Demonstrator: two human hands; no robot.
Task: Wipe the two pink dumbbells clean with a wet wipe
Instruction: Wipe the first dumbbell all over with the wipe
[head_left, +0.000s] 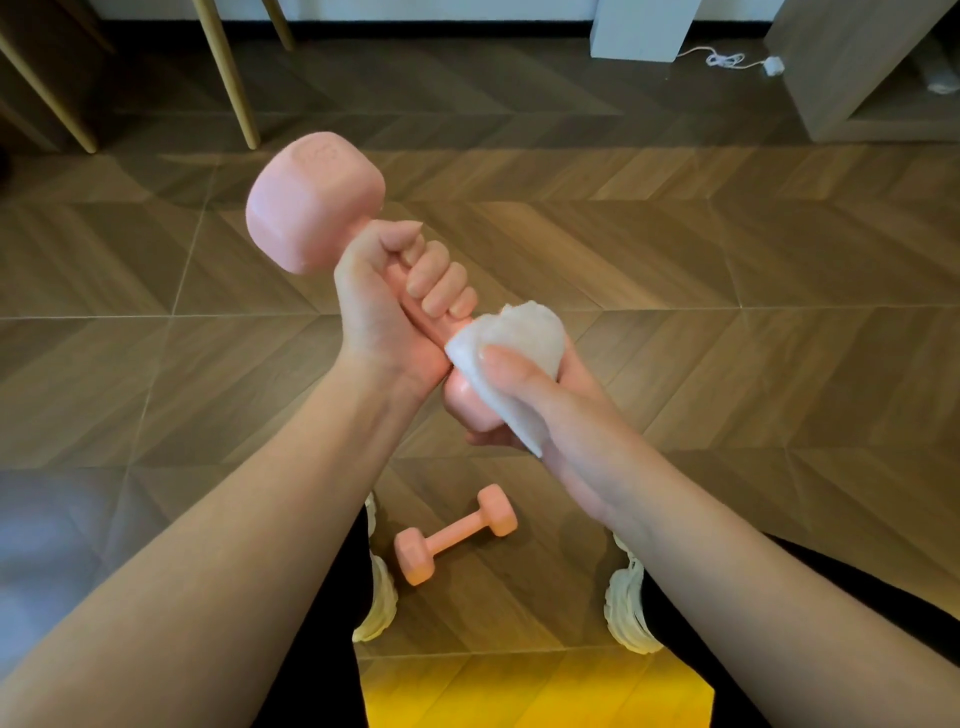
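My left hand (400, 296) grips the handle of a pink dumbbell (314, 202), held up in the air and tilted, its far head pointing up and left. My right hand (540, 400) wraps a white wet wipe (511, 338) around the near head of that dumbbell, thumb pressing on top of the wipe. Most of the near head is hidden by the wipe and my fingers. A second pink dumbbell (454, 532) lies on the wooden floor between my feet.
White shoes (626, 603) stand on either side of the floor dumbbell. Wooden chair legs (228, 78) rise at the back left. At the back right are a low shelf unit (852, 67) and a white cable (737, 60) on the floor.
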